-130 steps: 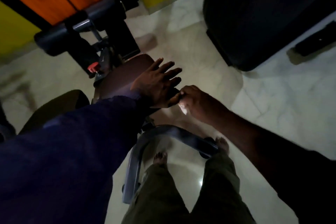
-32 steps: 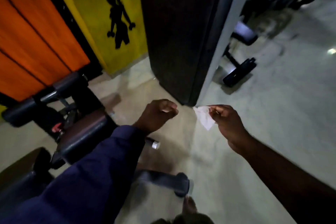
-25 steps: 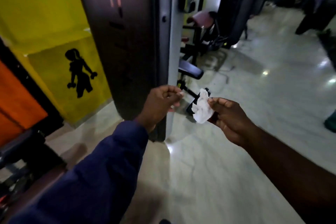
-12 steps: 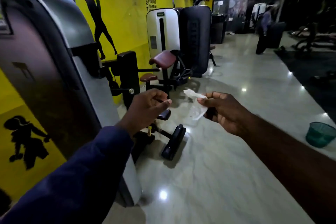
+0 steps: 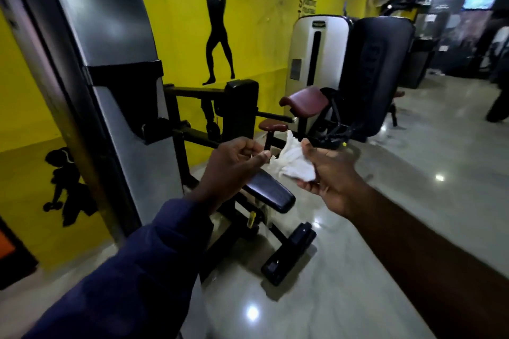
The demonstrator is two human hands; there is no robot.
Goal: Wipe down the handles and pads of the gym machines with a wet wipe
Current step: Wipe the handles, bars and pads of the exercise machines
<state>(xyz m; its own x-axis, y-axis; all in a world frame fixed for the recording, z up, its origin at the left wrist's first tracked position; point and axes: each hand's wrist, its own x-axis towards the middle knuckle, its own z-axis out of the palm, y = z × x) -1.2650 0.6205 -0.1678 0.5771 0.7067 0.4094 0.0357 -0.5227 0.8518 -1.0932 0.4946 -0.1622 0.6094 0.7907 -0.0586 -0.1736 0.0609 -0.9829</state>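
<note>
Now right hand [image 5: 329,176] clutches the bunched wipe [image 5: 293,166] in curled fingers. Left hand [image 5: 234,166] is curled, thumb just beside the wipe's 9 o'clock edge; pinching or not, cannot tell. Black seat pad [image 5: 272,195] lies at 7 o'clock below the wipe, long axis 10-to-4; right hand probably drops there.

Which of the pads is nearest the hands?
The flat black pad, directly below the left hand and the wipe held in the right hand. The two maroon pads sit farther back, beside the white machine.
</note>
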